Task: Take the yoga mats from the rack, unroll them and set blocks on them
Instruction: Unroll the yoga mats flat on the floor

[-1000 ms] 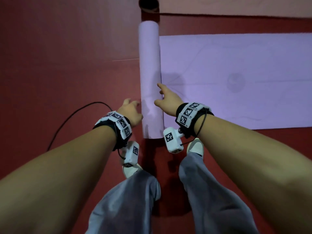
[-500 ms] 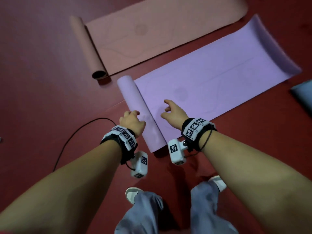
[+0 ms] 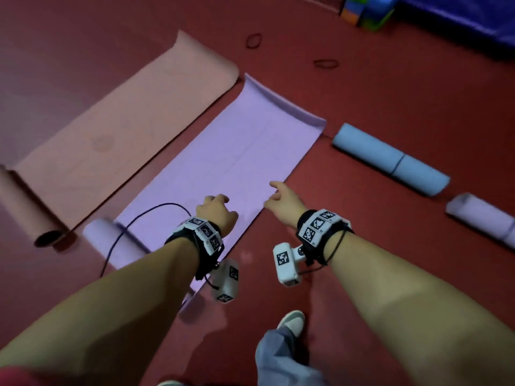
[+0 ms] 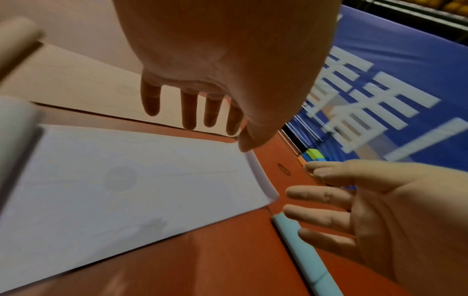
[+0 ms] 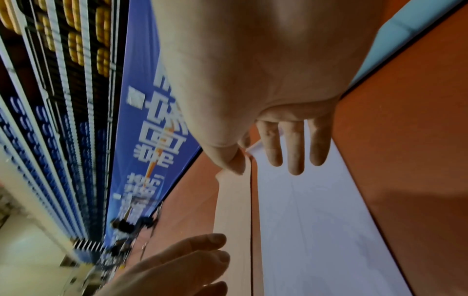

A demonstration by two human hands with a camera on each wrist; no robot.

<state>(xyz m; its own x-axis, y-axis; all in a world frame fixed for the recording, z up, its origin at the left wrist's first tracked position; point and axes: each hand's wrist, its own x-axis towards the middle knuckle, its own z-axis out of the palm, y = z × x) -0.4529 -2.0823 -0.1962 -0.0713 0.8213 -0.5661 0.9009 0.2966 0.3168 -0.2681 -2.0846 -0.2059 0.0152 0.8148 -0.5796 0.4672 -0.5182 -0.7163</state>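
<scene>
- Left hand (image 3: 216, 212): grip empty, fingers hanging loosely, no contact seen; it hovers above the near half of the lilac mat (image 3: 223, 154).
- Right hand (image 3: 284, 203): grip empty, fingers spread and relaxed, above the lilac mat's right long edge, over red floor (image 3: 390, 101).
- Lilac mat: mostly flat; long axis runs from below the grips away and to the right. Far end curls up. A rolled remainder (image 3: 111, 240) lies back and left of the left hand, partly behind the forearm.
- Key relation: blue rolled mat (image 3: 390, 160) lies right of and beyond the right hand, well apart from it, long axis crossing the lilac mat's. Right hand is nearer. Judgement: next move goes that way.
- Second lilac roll (image 3: 482, 221): farther right, near the blue roll's near end.
- Pink mat (image 3: 125, 129): left of the lilac mat, parallel to it, a strip of floor between; flat, with a rolled remainder at its near end.
- Blocks (image 3: 365, 12): stacked far ahead and right; number unclear. None on a mat.
- Count: four mats, two unrolled, two rolled. Two dark loops (image 3: 326, 64) on the floor beyond the mats. Rack not in view.
</scene>
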